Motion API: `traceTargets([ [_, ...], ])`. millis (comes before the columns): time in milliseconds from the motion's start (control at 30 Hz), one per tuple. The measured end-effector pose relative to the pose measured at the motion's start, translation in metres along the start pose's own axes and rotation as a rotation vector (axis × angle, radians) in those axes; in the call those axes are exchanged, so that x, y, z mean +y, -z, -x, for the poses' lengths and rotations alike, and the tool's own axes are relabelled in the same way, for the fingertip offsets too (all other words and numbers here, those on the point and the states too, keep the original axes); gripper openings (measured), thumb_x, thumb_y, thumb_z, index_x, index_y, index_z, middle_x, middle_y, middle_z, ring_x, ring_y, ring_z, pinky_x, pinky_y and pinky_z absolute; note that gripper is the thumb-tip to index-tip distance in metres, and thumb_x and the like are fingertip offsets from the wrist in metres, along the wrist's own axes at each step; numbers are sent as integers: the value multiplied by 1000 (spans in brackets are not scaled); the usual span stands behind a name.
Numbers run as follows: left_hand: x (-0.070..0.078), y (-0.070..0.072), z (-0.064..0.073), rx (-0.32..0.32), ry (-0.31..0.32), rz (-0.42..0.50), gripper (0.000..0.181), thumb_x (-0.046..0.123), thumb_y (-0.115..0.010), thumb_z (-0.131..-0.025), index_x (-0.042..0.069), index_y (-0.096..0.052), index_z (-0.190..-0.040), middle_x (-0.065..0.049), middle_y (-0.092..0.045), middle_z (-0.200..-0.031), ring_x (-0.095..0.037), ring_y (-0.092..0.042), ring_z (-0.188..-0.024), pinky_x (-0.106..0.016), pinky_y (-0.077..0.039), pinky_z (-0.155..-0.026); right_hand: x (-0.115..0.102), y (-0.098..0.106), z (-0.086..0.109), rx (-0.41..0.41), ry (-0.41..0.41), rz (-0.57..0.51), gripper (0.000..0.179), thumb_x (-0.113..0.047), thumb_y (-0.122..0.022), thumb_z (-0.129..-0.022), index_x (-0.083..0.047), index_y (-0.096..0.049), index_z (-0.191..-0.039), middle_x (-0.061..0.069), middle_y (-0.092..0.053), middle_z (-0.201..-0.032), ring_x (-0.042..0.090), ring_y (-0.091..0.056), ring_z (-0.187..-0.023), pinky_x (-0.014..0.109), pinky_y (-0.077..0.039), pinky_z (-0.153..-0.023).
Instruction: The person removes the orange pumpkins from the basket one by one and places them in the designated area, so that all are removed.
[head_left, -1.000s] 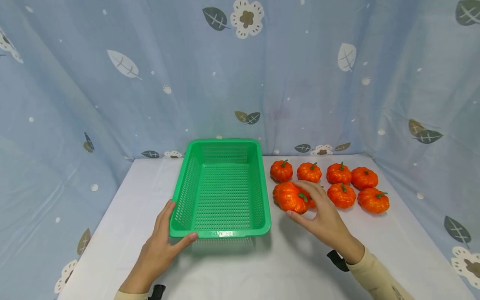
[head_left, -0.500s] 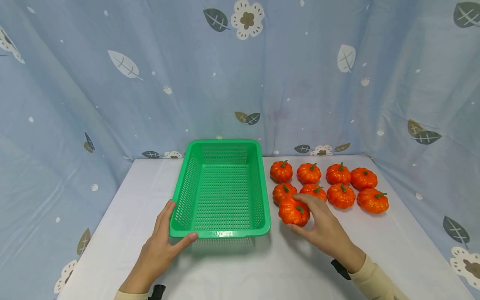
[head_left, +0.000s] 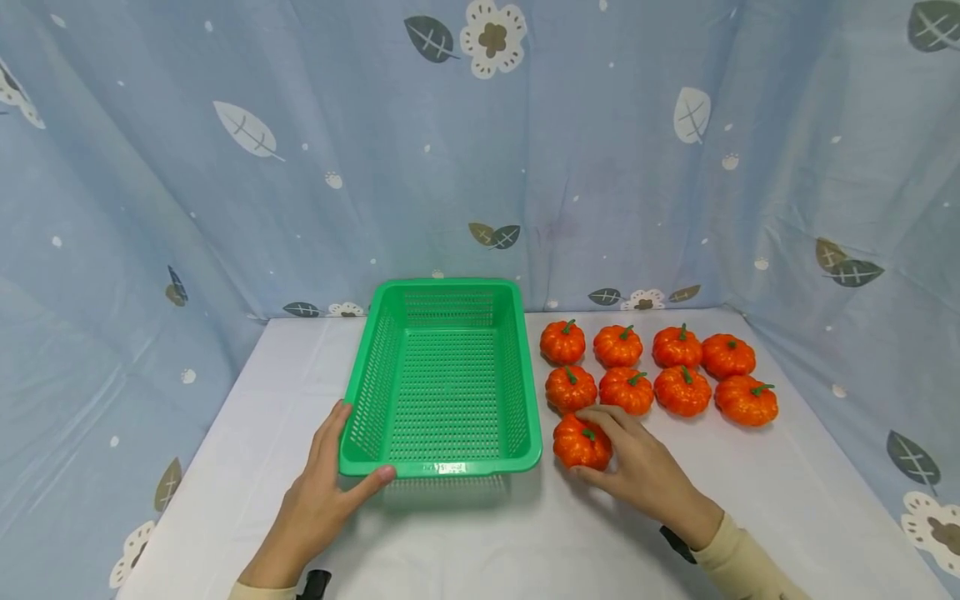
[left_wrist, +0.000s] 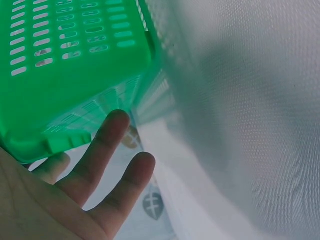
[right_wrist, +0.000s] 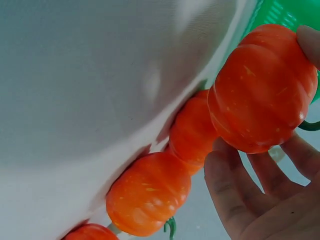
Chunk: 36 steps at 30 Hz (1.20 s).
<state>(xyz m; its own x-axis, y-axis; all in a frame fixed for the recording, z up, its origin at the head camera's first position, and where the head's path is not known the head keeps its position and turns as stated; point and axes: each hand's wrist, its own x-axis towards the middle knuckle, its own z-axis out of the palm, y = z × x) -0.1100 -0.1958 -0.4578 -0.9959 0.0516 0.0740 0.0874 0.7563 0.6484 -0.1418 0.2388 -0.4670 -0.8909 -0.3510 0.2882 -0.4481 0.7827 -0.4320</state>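
Observation:
A green plastic basket (head_left: 442, 468) with perforated walls stands on the white tabletop, its inside bare. My left hand (head_left: 318, 492) rests at its near left corner, thumb along the front rim. In the left wrist view the fingers (left_wrist: 102, 145) are spread and nearly straight beside the basket wall (left_wrist: 75, 80). My right hand (head_left: 641, 467) holds a small orange pumpkin (head_left: 581, 443) with a green stem between thumb and fingers, just right of the basket's front corner. In the right wrist view this pumpkin (right_wrist: 262, 90) hides part of the basket behind it.
Several more orange pumpkins stand in two rows right of the basket, among them a near-left one (head_left: 570, 389) close behind the held one and a far-right one (head_left: 747, 401). A blue patterned curtain (head_left: 450, 167) hangs behind and beside the table (head_left: 480, 550).
My right hand has brought the pumpkin nearer to me and lower, from over the front row to a spot before it. The left hand and basket have stayed put.

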Motion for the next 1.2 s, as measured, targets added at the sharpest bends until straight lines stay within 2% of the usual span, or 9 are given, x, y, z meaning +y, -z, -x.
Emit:
traceTargets([
  [400,0,0,1,3,-2,6,104,55,-71,-92,34,2,-163,-1,-5,-170,-46,-28,-146,-75,-41,-89,6,-7,2,-53,-44,-37,72,-43,-90,-74,-21,-60,-136,0,-50,-138,27,-55,-123,55,-51,-96],
  [467,1,-1,1,3,-4,8,105,55,-70,-91,33,2,-163,-1,-5,-170,-45,-28,-147,-75,-40,-90,6,-6,3,-40,-48,-35,70,-46,-88,-77,-22,-60,-136,1,-50,-138,28,-55,-122,55,-51,-95],
  [667,1,-4,-2,11,-21,-19,105,57,-69,-91,30,1,-164,0,-5,-170,-44,-29,-146,-73,-42,-90,7,0,2,35,-31,-15,53,-46,-70,-96,-18,-58,-138,3,-50,-142,29,-53,-126,56,-50,-97],
  [800,-2,-5,-3,11,-23,-50,104,60,-67,-91,30,0,-164,2,-5,-170,-43,-34,-144,-71,-44,-89,9,7,-2,91,-44,-28,50,-43,-66,-99,-17,-56,-140,3,-49,-144,26,-49,-130,56,-46,-102],
  [900,-3,-3,0,11,-36,-91,103,63,-65,-91,29,-2,-164,-1,-8,-169,-43,-39,-141,-69,-45,-88,13,13,-5,128,-54,-44,50,-38,-66,-99,-15,-54,-142,6,-46,-148,29,-45,-135,60,-43,-103],
  [967,-2,3,2,7,-56,-150,101,66,-63,-92,24,-6,-165,-4,-13,-169,-44,-46,-135,-67,-47,-86,15,18,-9,146,-62,-56,51,-36,-67,-99,-14,-53,-143,8,-42,-152,33,-42,-138,63,-41,-104],
  [1067,3,20,1,-14,-84,-253,90,66,-55,-96,16,-22,-163,-11,-26,-165,-46,-52,-128,-66,-47,-84,21,27,-16,167,-82,-66,53,-35,-66,-101,-11,-50,-145,11,-36,-157,39,-36,-141,68,-37,-103],
  [1133,7,34,-5,-10,-111,-325,79,64,-50,-99,13,-38,-157,-14,-36,-160,-47,-56,-123,-66,-47,-84,25,33,-23,175,-98,-62,55,-36,-64,-101,-10,-48,-148,13,-32,-160,42,-33,-143,70,-34,-104],
  [1200,7,47,-16,15,-138,-367,71,61,-47,-102,10,-46,-153,-17,-42,-155,-47,-53,-126,-66,-44,-90,31,39,-32,174,-109,-47,59,-37,-61,-103,-8,-44,-151,17,-27,-162,47,-28,-144,74,-29,-104],
])
